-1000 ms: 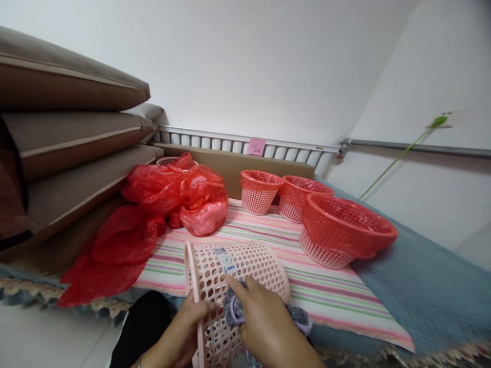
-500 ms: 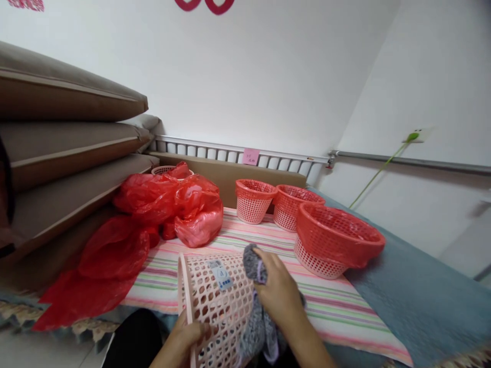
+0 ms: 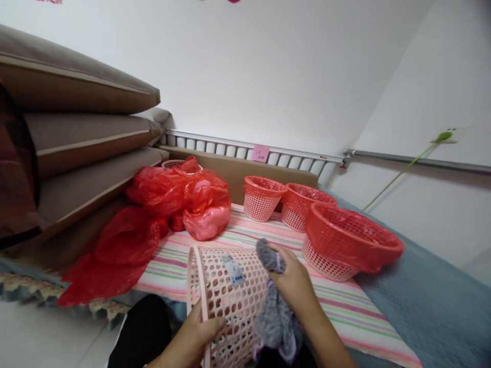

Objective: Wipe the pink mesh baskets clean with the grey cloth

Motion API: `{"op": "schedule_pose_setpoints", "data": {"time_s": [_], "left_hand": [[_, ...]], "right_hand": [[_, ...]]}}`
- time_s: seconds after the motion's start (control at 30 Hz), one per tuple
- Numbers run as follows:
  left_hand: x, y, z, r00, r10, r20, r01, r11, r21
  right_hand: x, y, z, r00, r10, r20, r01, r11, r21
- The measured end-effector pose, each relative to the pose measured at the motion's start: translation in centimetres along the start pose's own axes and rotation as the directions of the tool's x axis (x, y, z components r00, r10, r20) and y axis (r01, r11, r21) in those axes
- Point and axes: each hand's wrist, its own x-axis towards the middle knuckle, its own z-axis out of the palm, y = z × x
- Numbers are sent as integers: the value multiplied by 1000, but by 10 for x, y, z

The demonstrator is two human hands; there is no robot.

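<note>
A pale pink plastic basket (image 3: pixel 243 306) with a holed wall lies tipped on its side in front of me, its mouth facing left. My left hand (image 3: pixel 205 329) grips its rim, thumb on the outside and fingers inside. A blue and white label (image 3: pixel 233 270) sticks to its wall. My right hand (image 3: pixel 293 276) is closed around a grey cloth (image 3: pixel 274 312) with lilac edging. One bunched end of the cloth rests against the basket near its base, and the rest hangs down below my hand.
Three pink baskets lined with red plastic bags stand to the right, the nearest basket (image 3: pixel 333 260) being largest. Crumpled red bags (image 3: pixel 169 204) lie at left on the striped cloth (image 3: pixel 264 240). Stacked cushions (image 3: pixel 88 133) rise on the left; a radiator (image 3: pixel 230 150) runs behind.
The view has shifted slightly, so the scene sits further right. My right hand and the cloth remain against the basket's base end; my left hand keeps its hold on the rim.
</note>
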Motion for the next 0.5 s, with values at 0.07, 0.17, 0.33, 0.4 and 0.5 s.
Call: {"op": "schedule_pose_setpoints", "data": {"time_s": [0.07, 0.17, 0.33, 0.4, 0.5], "left_hand": [[1, -1, -3, 999, 34, 15, -34, 999, 37], [2, -3, -11, 996, 55, -71, -50, 996, 70], [2, -4, -25, 984, 10, -178, 0, 998, 55], [4, -3, -26, 980, 12, -198, -3, 999, 43], [8, 1, -22, 974, -6, -226, 16, 999, 40]], "right_hand": [[-11, -36, 11, 984, -172, 46, 167, 982, 90], [-28, -76, 33, 955, -251, 161, 226, 961, 158], [-60, -79, 57, 950, -198, 239, 145, 964, 222], [-75, -65, 62, 941, -212, 265, 143, 956, 257], [-92, -36, 70, 916, -247, 317, 150, 941, 302]]}}
